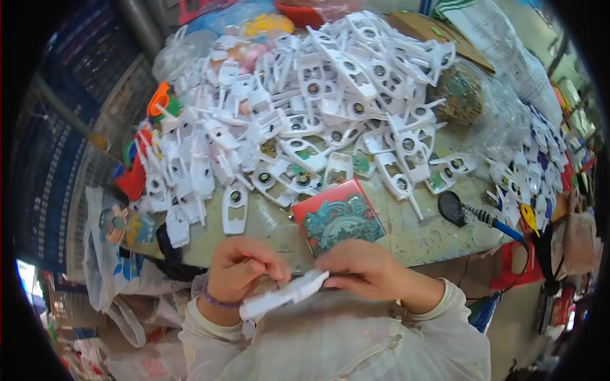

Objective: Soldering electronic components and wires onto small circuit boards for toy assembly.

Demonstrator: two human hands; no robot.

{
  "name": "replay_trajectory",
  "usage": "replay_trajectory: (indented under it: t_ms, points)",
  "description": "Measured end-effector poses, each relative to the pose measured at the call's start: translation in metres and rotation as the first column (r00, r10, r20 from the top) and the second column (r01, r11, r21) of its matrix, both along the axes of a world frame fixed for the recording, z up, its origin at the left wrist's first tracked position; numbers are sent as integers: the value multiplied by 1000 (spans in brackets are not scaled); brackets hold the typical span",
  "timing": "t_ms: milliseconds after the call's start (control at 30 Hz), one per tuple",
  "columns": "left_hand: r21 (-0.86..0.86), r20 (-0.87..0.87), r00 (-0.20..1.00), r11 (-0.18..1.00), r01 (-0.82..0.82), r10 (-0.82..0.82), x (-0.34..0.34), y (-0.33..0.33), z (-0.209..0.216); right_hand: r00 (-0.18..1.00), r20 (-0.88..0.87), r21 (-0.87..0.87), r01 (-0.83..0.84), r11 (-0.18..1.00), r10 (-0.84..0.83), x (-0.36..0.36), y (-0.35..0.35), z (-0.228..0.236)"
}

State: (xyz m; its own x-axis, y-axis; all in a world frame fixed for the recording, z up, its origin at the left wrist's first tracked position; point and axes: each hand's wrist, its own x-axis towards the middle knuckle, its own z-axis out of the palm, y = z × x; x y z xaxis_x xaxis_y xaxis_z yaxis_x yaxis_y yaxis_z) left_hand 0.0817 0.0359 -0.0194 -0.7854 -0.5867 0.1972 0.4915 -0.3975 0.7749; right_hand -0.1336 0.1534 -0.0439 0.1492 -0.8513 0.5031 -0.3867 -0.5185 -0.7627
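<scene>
A white plastic housing [284, 298] is held in front of my body, just off the table's near edge, tilted up toward the right. My right hand [362, 270] pinches its upper right end between thumb and fingers. Close above the housing's left part is my left hand [244, 270], its fingers closed together; whatever they grip is too small to make out. Beyond my hands a red box with a dark green design [340, 218] lies on the table. A large pile of similar white housings [330, 82], many with round black parts in them, spreads behind it.
A soldering iron with a blue handle [483, 217] lies at the table's right, its cord trailing down. Clear plastic bags [502, 120] and a bundle of wire-like pieces [459, 95] stand behind it. More white parts [530, 162] crowd the right edge. A white bag [105, 247] hangs at left.
</scene>
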Motion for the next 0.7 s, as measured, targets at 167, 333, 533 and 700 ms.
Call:
replay_trajectory:
  t_ms: [167, 333, 533, 700]
  points:
    - [-332, 440, 883, 943, -10, 164, 0, -12, 17, 783, -453, -519, 157, 840, -427, 10, 8, 5]
    - [-541, 398, 726, 783, -308, 561, -14, -13, -11, 864, -400, -432, 116, 894, -305, 17, 20, 18]
    - [-511, 327, 721, 756, -408, 610, -17, 0, -49, 601, -483, -89, 690, 718, -638, -75, -37, -6]
    - [-517, 436, 689, 788, -334, 579, -14, -2, -66, 677, -587, 105, 607, 788, -443, -95, -89, -18]
